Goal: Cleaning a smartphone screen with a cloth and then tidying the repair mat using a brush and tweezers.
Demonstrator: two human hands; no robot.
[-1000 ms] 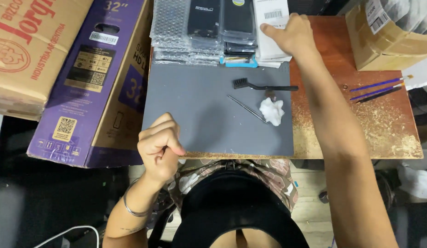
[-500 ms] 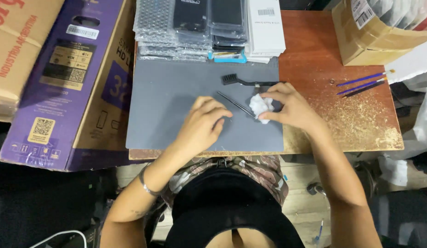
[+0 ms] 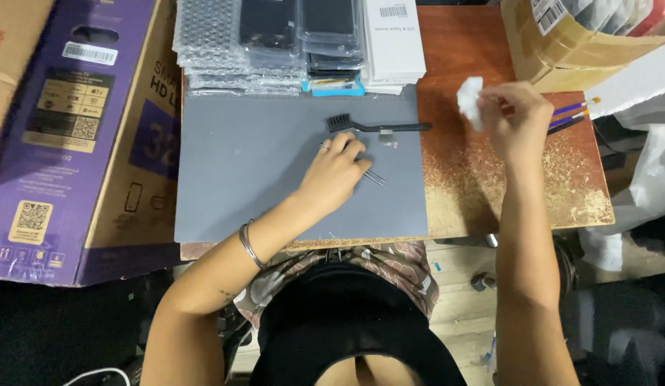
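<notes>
My right hand holds a crumpled white tissue above the bare wooden part of the table, right of the grey mat. My left hand rests on the mat over a pair of metal tweezers, whose tips stick out to the right of the fingers. A black brush lies on the mat just beyond the left hand.
Stacks of bubble-wrapped dark parts and white boxes line the mat's far edge. A large purple carton stands at the left. A taped cardboard box and thin purple tools sit at the right.
My right hand lifted the tissue off the mat and carried it right, over the bare wood. My left hand stayed over the tweezers on the mat.
</notes>
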